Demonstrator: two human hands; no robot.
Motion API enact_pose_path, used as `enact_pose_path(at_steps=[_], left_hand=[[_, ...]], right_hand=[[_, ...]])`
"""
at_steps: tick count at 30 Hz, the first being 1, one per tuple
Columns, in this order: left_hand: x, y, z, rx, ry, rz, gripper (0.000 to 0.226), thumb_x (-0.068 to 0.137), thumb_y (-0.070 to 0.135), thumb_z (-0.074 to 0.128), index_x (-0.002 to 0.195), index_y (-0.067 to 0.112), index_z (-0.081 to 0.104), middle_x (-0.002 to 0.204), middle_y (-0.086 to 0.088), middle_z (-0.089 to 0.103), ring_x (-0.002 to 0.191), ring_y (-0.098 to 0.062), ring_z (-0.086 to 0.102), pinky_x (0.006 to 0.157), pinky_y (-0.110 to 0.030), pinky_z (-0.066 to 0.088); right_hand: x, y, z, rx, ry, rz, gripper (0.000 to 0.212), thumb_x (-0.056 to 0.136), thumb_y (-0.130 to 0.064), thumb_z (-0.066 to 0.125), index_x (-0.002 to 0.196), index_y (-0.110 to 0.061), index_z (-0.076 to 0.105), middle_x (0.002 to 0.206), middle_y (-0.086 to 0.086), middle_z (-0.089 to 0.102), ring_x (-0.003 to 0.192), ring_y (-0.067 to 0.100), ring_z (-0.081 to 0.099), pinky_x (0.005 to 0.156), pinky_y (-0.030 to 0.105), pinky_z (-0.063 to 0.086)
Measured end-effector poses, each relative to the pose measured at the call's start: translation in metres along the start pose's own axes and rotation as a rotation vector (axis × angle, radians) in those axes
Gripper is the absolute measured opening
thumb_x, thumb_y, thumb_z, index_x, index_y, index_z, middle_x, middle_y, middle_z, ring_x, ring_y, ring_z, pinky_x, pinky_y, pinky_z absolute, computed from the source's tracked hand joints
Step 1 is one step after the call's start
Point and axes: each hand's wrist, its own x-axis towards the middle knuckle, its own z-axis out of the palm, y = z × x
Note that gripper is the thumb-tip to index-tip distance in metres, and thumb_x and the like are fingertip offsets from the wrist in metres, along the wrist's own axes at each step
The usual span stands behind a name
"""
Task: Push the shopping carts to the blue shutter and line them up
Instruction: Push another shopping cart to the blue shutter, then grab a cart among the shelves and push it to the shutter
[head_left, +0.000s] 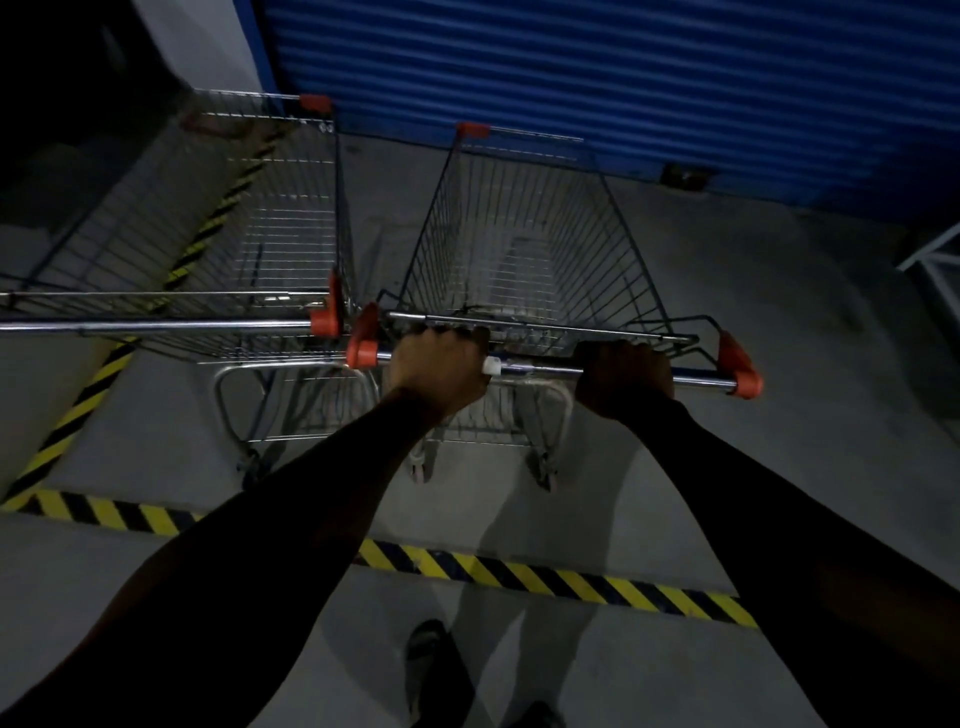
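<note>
Dim concrete floor (779, 415) seen from above, looking down two outstretched arms in dark sleeves. Left hand (441, 364) and right hand (623, 376) both wrapped around the metal handle bar (535, 368) of an empty wire shopping cart (524, 234), fingers curled tight over the bar, knuckles up. Red plastic caps at both ends of the bar. Front of this cart pointing at a blue shutter (597, 67) of ribbed metal, near it but apart from it.

Just to the left, a second empty cart (249, 218), facing the same shutter, its red handle end (326, 322) just beside the held cart's left red cap (362, 351); contact between them hard to tell. Second cart's front standing slightly closer to the shutter.

Yellow-and-black hazard tape (519, 571) running across the floor beneath the arms, another strip along the left. A dark shoe (426, 649) at the bottom edge.
</note>
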Motion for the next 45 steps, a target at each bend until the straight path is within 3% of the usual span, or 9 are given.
enact_pose_path(at_steps=[3,6,10,16,21,31,33,37,45], left_hand=[[0.008,-0.002,0.003,0.027,-0.013,0.028,0.059,0.085,0.043,0.059,0.136,0.02,0.044,0.117,-0.009,0.066,0.107,-0.033,0.063,0.081,-0.04,0.044],[-0.008,0.002,0.005,-0.034,0.165,0.041,0.079,0.077,0.04,0.055,0.149,0.015,0.032,0.152,-0.015,0.034,0.14,-0.036,0.03,0.107,-0.057,0.024],[-0.074,0.047,0.037,-0.296,0.385,0.124,0.071,0.076,0.03,0.065,0.14,0.013,0.041,0.145,-0.024,0.04,0.134,-0.046,0.035,0.107,-0.061,0.025],[-0.132,0.136,0.075,-0.299,-0.032,0.366,0.066,0.081,0.026,0.065,0.143,0.014,0.044,0.147,-0.019,0.04,0.136,-0.043,0.036,0.102,-0.059,0.032],[-0.148,0.239,0.064,-0.249,-0.278,0.601,0.084,0.064,0.047,0.08,0.136,0.016,0.051,0.14,-0.016,0.048,0.126,-0.04,0.047,0.095,-0.058,0.042],[-0.244,0.505,-0.009,-0.077,-0.183,1.089,0.064,0.063,0.041,0.073,0.121,0.018,0.059,0.129,-0.012,0.049,0.122,-0.037,0.044,0.094,-0.051,0.033],[-0.272,0.561,-0.021,-0.061,-0.166,1.185,0.065,0.069,0.044,0.07,0.127,0.019,0.056,0.134,-0.011,0.045,0.126,-0.035,0.037,0.097,-0.051,0.029],[-0.33,0.667,-0.037,-0.106,-0.127,1.409,0.059,0.093,0.044,0.048,0.145,0.023,0.031,0.153,-0.006,0.018,0.141,-0.033,0.013,0.108,-0.05,0.014],[-0.404,0.835,-0.075,-0.161,-0.06,1.648,0.057,0.09,0.043,0.051,0.142,0.024,0.036,0.152,-0.005,0.024,0.138,-0.028,0.016,0.108,-0.049,0.017]], right_hand=[[0.006,0.002,-0.005,0.029,0.021,-0.001,0.036,0.083,-0.03,0.053,0.118,-0.028,0.062,0.108,0.006,0.069,0.102,0.035,0.064,0.089,0.044,0.046],[-0.002,0.004,0.005,0.006,0.208,-0.028,0.06,0.084,-0.03,0.054,0.143,-0.021,0.044,0.129,0.011,0.057,0.118,0.035,0.052,0.098,0.054,0.036],[-0.055,0.008,0.03,0.109,0.5,0.121,0.081,0.077,-0.031,0.065,0.15,-0.019,0.032,0.144,0.016,0.038,0.131,0.038,0.036,0.102,0.057,0.029],[-0.178,0.055,0.096,0.322,0.225,0.411,0.084,0.076,-0.04,0.07,0.147,-0.019,0.031,0.133,0.014,0.042,0.115,0.038,0.044,0.087,0.051,0.042],[-0.307,0.131,0.132,0.388,0.096,0.692,0.073,0.088,-0.041,0.065,0.149,-0.02,0.03,0.136,0.01,0.039,0.124,0.035,0.04,0.088,0.05,0.043],[-0.59,0.274,0.152,0.44,0.211,1.237,0.069,0.092,-0.045,0.057,0.149,-0.02,0.028,0.135,0.009,0.038,0.121,0.033,0.036,0.094,0.049,0.038],[-0.648,0.294,0.157,0.439,0.224,1.327,0.068,0.093,-0.047,0.055,0.149,-0.02,0.026,0.136,0.009,0.037,0.123,0.033,0.035,0.096,0.049,0.038],[-0.757,0.327,0.163,0.425,0.256,1.526,0.067,0.095,-0.048,0.051,0.149,-0.02,0.026,0.137,0.01,0.037,0.124,0.034,0.035,0.096,0.049,0.037],[-0.892,0.39,0.172,0.407,0.329,1.803,0.064,0.096,-0.049,0.05,0.148,-0.018,0.03,0.136,0.012,0.04,0.123,0.034,0.036,0.094,0.049,0.038]])
